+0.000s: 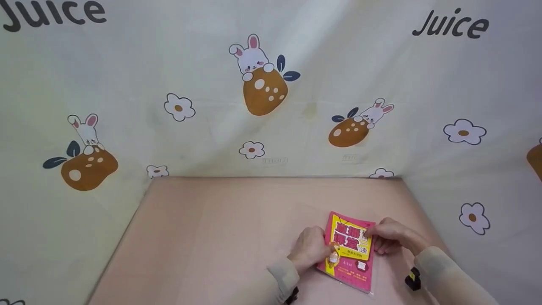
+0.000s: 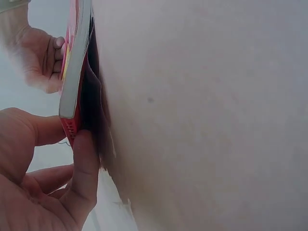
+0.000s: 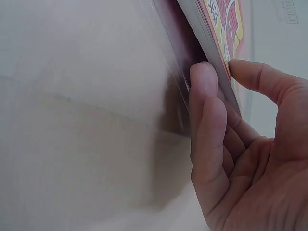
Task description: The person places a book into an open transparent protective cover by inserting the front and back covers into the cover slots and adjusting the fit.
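Observation:
A pink paperback book (image 1: pixel 349 271) with a yellow panel and large characters on its cover lies at the right front of the table in the head view. My left hand (image 1: pixel 309 250) pinches its left edge between thumb and finger. On the opposite edge, my right hand (image 1: pixel 391 235) grips the book, thumb on the cover and fingers beneath. Both wrist views show the book raised a little off the surface. A thin clear plastic film (image 3: pixel 168 43) extends under the book; how far it wraps the book, I cannot tell.
The pinkish tabletop (image 1: pixel 211 237) spreads to the left and behind the book. A pale curtain (image 1: pixel 203 63) printed with rabbits, fruit and flowers encloses the table at the back and both sides.

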Tool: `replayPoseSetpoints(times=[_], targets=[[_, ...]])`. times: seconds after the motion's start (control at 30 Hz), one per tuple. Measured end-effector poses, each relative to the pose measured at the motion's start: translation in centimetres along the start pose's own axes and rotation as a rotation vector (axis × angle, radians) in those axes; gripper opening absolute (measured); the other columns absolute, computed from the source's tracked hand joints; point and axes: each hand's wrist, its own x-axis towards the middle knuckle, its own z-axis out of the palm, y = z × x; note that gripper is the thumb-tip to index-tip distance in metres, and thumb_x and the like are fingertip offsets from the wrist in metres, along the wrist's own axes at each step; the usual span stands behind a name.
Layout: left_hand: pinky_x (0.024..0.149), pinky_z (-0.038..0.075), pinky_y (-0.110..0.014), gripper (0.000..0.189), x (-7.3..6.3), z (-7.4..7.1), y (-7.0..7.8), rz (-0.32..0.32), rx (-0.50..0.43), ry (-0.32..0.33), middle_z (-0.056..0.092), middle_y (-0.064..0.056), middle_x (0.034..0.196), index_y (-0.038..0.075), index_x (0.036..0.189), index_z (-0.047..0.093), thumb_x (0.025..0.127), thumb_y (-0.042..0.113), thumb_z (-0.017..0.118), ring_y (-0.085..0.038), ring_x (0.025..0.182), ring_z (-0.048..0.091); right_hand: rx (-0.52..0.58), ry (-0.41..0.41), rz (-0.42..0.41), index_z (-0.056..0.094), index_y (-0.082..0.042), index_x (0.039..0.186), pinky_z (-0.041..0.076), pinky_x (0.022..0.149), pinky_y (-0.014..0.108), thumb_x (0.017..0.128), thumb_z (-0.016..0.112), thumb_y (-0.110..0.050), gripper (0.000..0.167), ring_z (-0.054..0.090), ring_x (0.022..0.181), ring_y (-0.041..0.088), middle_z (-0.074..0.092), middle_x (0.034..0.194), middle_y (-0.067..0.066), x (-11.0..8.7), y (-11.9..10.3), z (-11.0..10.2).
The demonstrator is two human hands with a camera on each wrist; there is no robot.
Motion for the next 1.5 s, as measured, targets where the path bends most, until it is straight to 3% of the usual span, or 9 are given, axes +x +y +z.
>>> replayPoseSetpoints(times=[0.3, 0.5, 0.73, 0.87, 1.03, 1.2, 1.33, 1.5], targets=[[0.06, 0.049, -0.025, 0.021, -0.2, 0.0, -0.1, 0.044, 0.133, 0.032, 0.063, 0.004, 0.079, 0.014, 0.092, 0.072, 0.094, 0.027, 0.089, -0.01, 0.071, 0.061, -0.063, 0.045, -0.004, 0.08, -0.003, 0.097, 0.052, 0.053, 0.02, 0.092, 0.085, -0.04, 0.037, 0.066, 0.051, 0.01, 0.073, 0.066, 0.002, -0.2, -0.7, 0.2], [0.066, 0.051, -0.026, 0.027, -0.4, 0.3, 0.2, 0.047, 0.241, 0.037, 0.059, 0.003, 0.087, 0.012, 0.104, 0.072, 0.095, 0.031, 0.089, -0.011, 0.078, 0.056, -0.139, 0.099, 0.004, 0.078, -0.004, 0.096, 0.052, 0.055, 0.021, 0.089, 0.091, -0.045, 0.043, 0.067, 0.054, 0.012, 0.073, 0.07, 0.004, -0.2, -1.0, 0.3], [0.074, 0.057, -0.025, 0.03, -0.7, 1.0, 1.0, 0.152, 0.38, 0.067, 0.059, 0.001, 0.096, 0.008, 0.118, 0.078, 0.097, 0.027, 0.088, -0.009, 0.081, 0.054, -0.353, 0.228, -0.03, 0.072, -0.003, 0.108, 0.054, 0.067, 0.029, 0.083, 0.097, -0.047, 0.057, 0.069, 0.078, 0.023, 0.074, 0.09, 0.01, -0.9, -2.6, 0.1], [0.083, 0.055, -0.026, 0.031, -1.1, 1.5, 1.4, 0.202, 0.419, 0.036, 0.062, 0.003, 0.109, 0.012, 0.124, 0.078, 0.097, 0.027, 0.086, -0.009, 0.093, 0.051, -0.449, 0.296, -0.089, 0.072, 0.0, 0.116, 0.056, 0.075, 0.037, 0.083, 0.099, -0.045, 0.062, 0.067, 0.089, 0.027, 0.076, 0.101, 0.013, -1.0, -3.1, 0.4], [0.086, 0.052, -0.026, 0.037, -1.4, 2.2, 1.7, 0.234, 0.473, -0.009, 0.064, 0.006, 0.126, 0.018, 0.127, 0.079, 0.095, 0.033, 0.089, -0.01, 0.103, 0.048, -0.488, 0.317, -0.127, 0.072, 0.004, 0.126, 0.061, 0.083, 0.044, 0.089, 0.094, -0.044, 0.065, 0.068, 0.094, 0.028, 0.078, 0.112, 0.019, -0.9, -3.3, 0.9], [0.088, 0.051, -0.029, 0.043, -1.4, 2.6, 2.0, 0.195, 0.499, -0.039, 0.062, 0.007, 0.125, 0.025, 0.13, 0.077, 0.094, 0.047, 0.088, -0.012, 0.106, 0.048, -0.463, 0.344, -0.15, 0.071, 0.005, 0.129, 0.061, 0.081, 0.042, 0.091, 0.09, -0.048, 0.067, 0.069, 0.092, 0.026, 0.079, 0.114, 0.02, -0.9, -3.5, 1.4], [0.087, 0.049, -0.031, 0.052, -1.5, 2.5, 2.4, 0.137, 0.431, -0.065, 0.059, 0.007, 0.121, 0.028, 0.133, 0.074, 0.092, 0.058, 0.087, -0.012, 0.108, 0.047, -0.44, 0.362, -0.159, 0.071, 0.004, 0.129, 0.062, 0.08, 0.041, 0.093, 0.089, -0.048, 0.066, 0.069, 0.093, 0.026, 0.079, 0.115, 0.02, -1.0, -3.8, 1.5], [0.096, 0.052, -0.032, 0.063, -1.8, 2.4, 2.9, 0.094, 0.386, -0.078, 0.06, 0.006, 0.123, 0.026, 0.133, 0.071, 0.089, 0.069, 0.085, -0.012, 0.112, 0.049, -0.443, 0.373, -0.187, 0.07, 0.005, 0.131, 0.062, 0.074, 0.036, 0.095, 0.088, -0.044, 0.063, 0.07, 0.087, 0.024, 0.079, 0.113, 0.021, -1.2, -4.5, 1.6]])
